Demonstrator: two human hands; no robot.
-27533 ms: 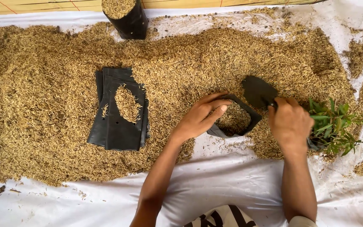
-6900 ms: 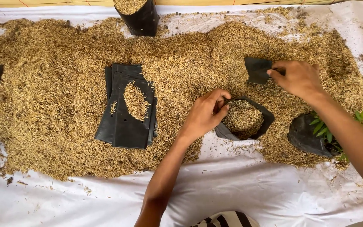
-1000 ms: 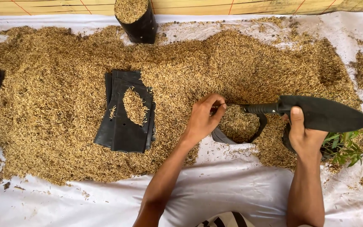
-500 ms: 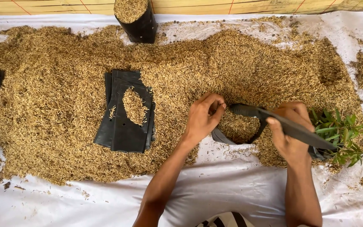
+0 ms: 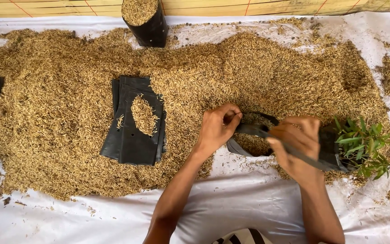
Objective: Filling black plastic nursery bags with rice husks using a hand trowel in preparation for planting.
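2 hands (image 5: 217, 129) (image 5: 294, 144) grip a floppy black plastic bag (image 5: 249, 144) amid dry husks (image 5: 267, 72).

golden-tan rice husk (image 5: 258, 68) spread over a white sheet (image 5: 91, 221). flat stack of black plastic grow bags (image 5: 134, 122), glossy, flecked with tan husk. black open grow bag (image 5: 244, 147) showing tan fill inside. black trowel (image 5: 294, 151), dark grey along its edge. black filled bag (image 5: 147, 20) topped with tan husk. green seedling (image 5: 366, 142), narrow bright leaves. pale yellow woven mat (image 5: 271, 5) crossed by thin red lines. black-and-white striped garment (image 5: 244, 237).
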